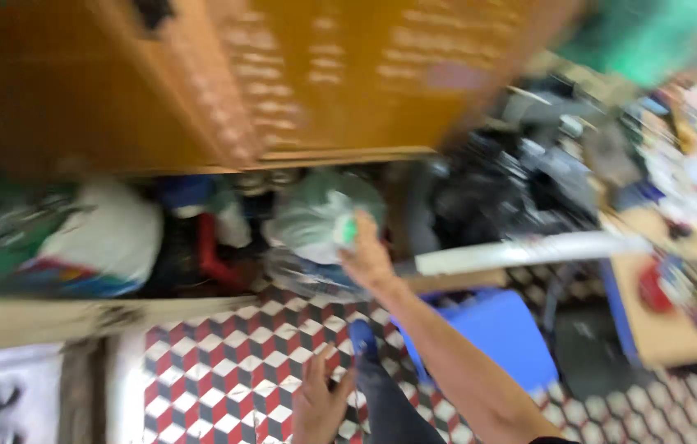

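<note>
Head view: right hand grips crinkled pale-green plastic bag.

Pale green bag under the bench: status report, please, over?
Right hand reaching out, fingers on the pale green bag; grip blurred. Left hand low, open by the knee. White sack and red item crowd beside the bag.

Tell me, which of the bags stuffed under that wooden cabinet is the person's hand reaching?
The pale green plastic bag in the middle; the right hand is at its lower right edge. The bigger white bag lies well off to the left, untouched.
</note>
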